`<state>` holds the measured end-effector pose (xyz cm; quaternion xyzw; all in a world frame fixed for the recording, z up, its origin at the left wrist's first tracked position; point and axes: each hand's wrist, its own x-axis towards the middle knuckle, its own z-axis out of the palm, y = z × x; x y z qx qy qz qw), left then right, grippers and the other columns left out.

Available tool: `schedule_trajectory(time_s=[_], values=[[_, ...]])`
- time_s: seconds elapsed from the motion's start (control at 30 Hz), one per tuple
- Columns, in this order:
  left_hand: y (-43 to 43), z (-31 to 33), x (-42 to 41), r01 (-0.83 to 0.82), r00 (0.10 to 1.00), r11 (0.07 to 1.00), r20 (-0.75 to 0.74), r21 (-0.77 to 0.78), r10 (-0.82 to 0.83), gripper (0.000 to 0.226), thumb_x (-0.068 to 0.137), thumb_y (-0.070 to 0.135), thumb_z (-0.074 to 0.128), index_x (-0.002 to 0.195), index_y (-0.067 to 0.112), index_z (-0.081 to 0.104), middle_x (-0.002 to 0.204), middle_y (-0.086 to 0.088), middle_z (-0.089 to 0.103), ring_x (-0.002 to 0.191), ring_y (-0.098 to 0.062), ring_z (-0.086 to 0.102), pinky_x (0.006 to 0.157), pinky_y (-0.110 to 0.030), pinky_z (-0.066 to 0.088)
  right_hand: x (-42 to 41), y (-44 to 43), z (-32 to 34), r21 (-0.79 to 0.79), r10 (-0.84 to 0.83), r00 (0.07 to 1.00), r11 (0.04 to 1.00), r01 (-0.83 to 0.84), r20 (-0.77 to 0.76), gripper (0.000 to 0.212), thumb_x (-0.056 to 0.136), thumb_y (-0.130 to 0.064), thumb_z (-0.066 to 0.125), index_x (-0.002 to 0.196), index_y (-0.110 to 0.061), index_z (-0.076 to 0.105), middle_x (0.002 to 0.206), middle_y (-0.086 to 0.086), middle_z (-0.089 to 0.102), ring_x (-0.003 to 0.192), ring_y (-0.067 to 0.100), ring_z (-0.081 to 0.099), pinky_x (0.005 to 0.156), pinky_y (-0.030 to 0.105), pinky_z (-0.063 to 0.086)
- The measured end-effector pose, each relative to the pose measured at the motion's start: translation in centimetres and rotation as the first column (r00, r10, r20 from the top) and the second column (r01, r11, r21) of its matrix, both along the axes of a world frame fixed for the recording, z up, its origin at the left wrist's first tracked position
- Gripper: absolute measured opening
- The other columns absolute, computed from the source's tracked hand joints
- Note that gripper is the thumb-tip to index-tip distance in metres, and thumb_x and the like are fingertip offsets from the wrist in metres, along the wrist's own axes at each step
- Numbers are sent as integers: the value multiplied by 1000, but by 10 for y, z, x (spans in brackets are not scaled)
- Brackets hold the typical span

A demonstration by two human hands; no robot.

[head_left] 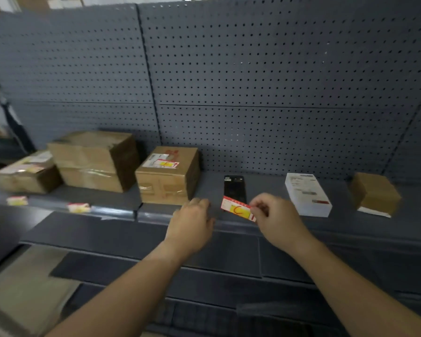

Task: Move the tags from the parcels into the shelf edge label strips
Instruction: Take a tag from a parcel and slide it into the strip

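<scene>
Head view: the right hand (265,212) pinched a red-and-yellow tag (237,208) by its right end, just above the shelf edge label strip (231,226). The left hand (192,221), fingers curled on nothing, rested against that strip, below a cardboard parcel (167,175).
</scene>
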<state>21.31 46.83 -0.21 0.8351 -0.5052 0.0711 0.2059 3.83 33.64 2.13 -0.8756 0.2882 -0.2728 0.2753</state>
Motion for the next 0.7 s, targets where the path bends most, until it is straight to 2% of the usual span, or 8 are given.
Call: schedule_trajectory(time_s=[0.13,0.33,0.47,0.7], values=[[73,6,10,-114,993,993,36,-6,114,29,88,35,58,114,22,56,115,0,60,104,-23,57,84,-43,51,28,53,3,4,105,994,994,-106,22,11,93,-16,63,88,-26,67,81,-11,66,75,3,61,62,23,52],[161,11,45,-239,970,971,38,12,238,30,87,33,58,114,21,55,117,1,58,109,-23,54,86,-41,49,87,120,6,-8,172,985,985,-172,6,12,94,-18,63,90,-28,66,84,-12,64,77,3,60,62,19,49],[187,5,87,-219,975,976,35,16,218,37,86,33,60,121,23,54,121,2,57,111,-21,53,89,-39,48,132,143,1,-19,160,987,987,-159,15,12,92,-16,66,88,-28,67,85,-12,64,77,1,59,59,12,41],[178,-21,175,-70,998,994,11,79,69,37,88,32,62,122,19,55,121,-2,58,114,-24,52,93,-41,46,207,158,-17,-19,54,999,998,-54,-1,11,93,-16,63,87,-25,67,83,-12,64,77,-1,57,60,12,39]])
